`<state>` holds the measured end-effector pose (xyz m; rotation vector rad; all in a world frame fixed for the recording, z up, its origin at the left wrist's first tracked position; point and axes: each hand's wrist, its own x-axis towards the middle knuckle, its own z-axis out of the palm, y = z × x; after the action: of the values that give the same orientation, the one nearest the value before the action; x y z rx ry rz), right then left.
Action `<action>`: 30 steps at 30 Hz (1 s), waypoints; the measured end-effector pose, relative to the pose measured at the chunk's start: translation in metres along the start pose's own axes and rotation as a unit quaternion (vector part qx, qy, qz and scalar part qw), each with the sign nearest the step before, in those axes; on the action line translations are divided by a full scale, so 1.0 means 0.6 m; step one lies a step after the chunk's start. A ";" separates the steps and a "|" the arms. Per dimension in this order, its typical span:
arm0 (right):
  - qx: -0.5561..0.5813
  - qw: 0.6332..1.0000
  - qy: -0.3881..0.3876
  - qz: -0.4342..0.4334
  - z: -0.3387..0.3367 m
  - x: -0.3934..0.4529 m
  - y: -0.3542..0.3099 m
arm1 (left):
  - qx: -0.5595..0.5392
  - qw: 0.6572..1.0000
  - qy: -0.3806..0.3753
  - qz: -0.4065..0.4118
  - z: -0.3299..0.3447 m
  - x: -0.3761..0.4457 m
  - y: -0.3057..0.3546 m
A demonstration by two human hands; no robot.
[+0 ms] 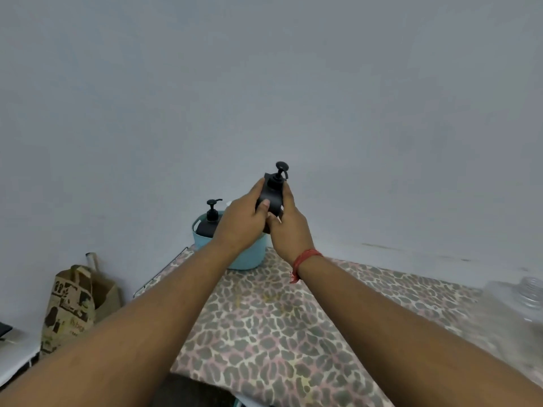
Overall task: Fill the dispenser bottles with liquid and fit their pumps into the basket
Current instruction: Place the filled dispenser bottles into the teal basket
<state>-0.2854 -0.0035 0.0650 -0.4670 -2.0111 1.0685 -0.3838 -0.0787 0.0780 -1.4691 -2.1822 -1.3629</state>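
Observation:
I hold a black dispenser bottle (271,195) with its black pump on top, raised above the light blue basket (249,258). My left hand (242,221) wraps its left side and my right hand (289,227) grips its right side and base. A second black pump bottle (208,224) stands upright inside the basket at its left. The basket sits at the far end of the leopard-print table (279,333), partly hidden behind my hands.
A printed paper bag (76,306) stands on the floor left of the table. A clear plastic container (529,295) sits blurred at the table's right edge. A plain grey wall rises right behind the basket.

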 end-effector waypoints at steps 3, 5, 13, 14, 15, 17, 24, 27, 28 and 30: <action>-0.019 1.000 -0.023 0.003 0.040 0.029 0.019 | -0.002 1.000 -0.006 -0.019 -0.001 0.013 -0.053; -0.031 0.999 -0.043 0.007 0.062 0.036 0.034 | -0.015 0.999 -0.013 -0.037 0.006 0.011 -0.085; -0.107 0.992 -0.072 0.011 0.101 0.054 0.095 | 0.121 0.992 -0.019 -0.021 0.035 0.008 -0.158; -0.124 0.989 -0.079 0.014 0.103 0.055 0.098 | 0.139 0.990 -0.026 -0.022 0.037 0.006 -0.163; -0.146 0.985 -0.088 0.016 0.105 0.056 0.102 | 0.153 0.987 -0.032 -0.024 0.039 0.004 -0.168; -0.208 0.972 -0.111 0.013 0.110 0.061 0.107 | 0.183 0.982 -0.045 -0.021 0.041 0.002 -0.178; -0.344 0.925 -0.158 0.025 0.112 0.075 0.134 | 0.294 0.951 -0.093 0.031 0.058 0.000 -0.208; -0.350 0.919 -0.176 0.033 0.105 0.077 0.148 | 0.309 0.947 -0.085 0.026 0.068 -0.003 -0.214; -0.354 0.917 -0.179 0.036 0.105 0.077 0.151 | 0.309 0.947 -0.088 0.021 0.070 -0.004 -0.213; -0.359 0.914 -0.184 0.046 0.107 0.073 0.153 | 0.306 0.947 -0.095 0.012 0.071 -0.003 -0.209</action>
<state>-0.3667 0.0434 -0.0101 -0.7839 -2.7343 0.4450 -0.4702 -0.0589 -0.0204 -1.3977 -2.3785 -0.4577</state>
